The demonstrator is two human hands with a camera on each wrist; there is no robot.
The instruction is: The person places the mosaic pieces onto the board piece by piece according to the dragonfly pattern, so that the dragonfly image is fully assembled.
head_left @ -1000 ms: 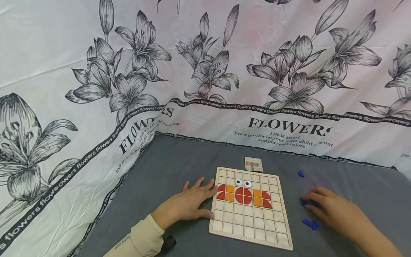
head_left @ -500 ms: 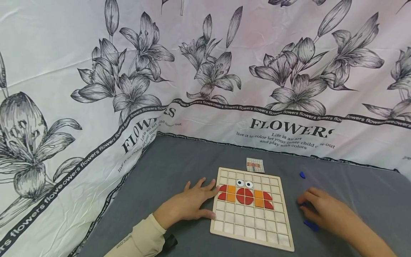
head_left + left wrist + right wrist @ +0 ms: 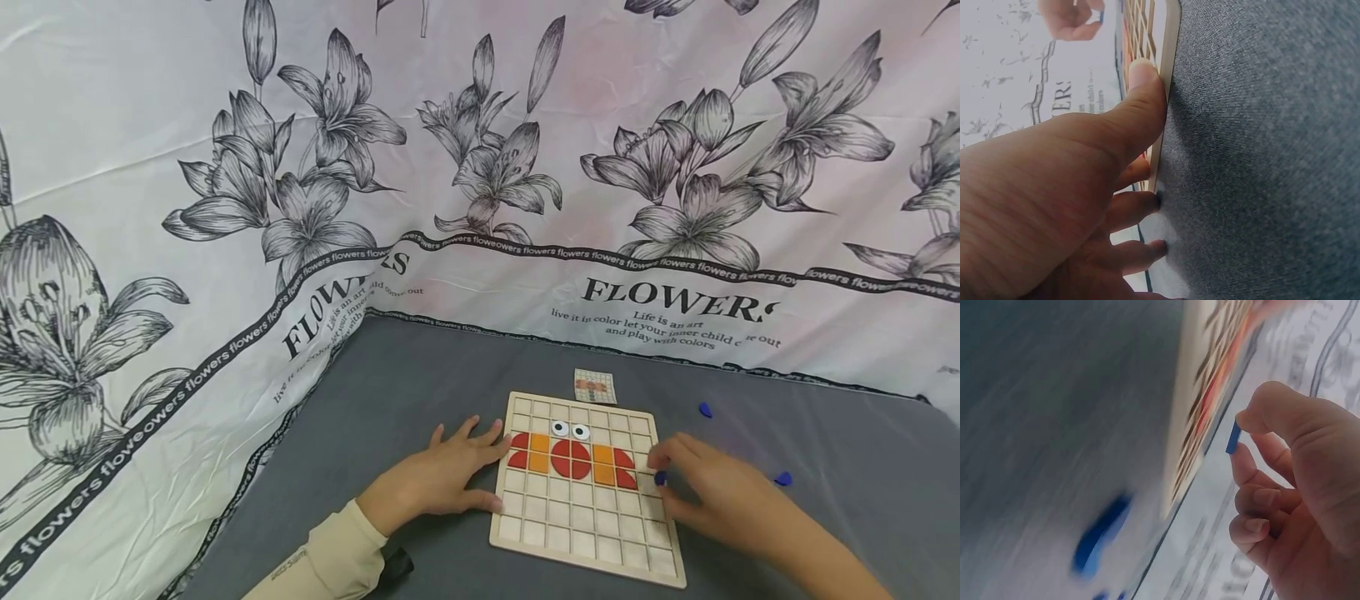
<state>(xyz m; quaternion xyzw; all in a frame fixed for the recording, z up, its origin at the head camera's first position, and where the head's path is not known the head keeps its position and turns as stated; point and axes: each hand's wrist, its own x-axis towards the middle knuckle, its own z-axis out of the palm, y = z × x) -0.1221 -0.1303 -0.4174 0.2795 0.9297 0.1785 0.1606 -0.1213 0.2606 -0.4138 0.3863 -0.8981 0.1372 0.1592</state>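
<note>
A square wooden grid board (image 3: 557, 510) lies on the grey cloth, with red quarter-round pieces (image 3: 572, 459), orange squares (image 3: 603, 464) and two eye pieces (image 3: 570, 430) set in its cells. At its left edge my left hand (image 3: 442, 475) rests with fingers spread; the thumb (image 3: 1144, 94) lies on the rim in the left wrist view. My right hand (image 3: 712, 492) is at the board's right edge. Between thumb and fingertip it pinches a small blue piece (image 3: 1233, 437), seen edge-on and raised off the cloth in the right wrist view.
A small printed pattern card (image 3: 595, 386) lies just behind the board. Loose blue pieces lie on the cloth to the right, one farther back (image 3: 705, 409) and one beyond my right wrist (image 3: 783, 478). A flower-printed curtain (image 3: 480, 167) stands behind and at left.
My right hand has picked up a blue piece from the cloth and moved left with it to the board's right edge. The left hand keeps its place.
</note>
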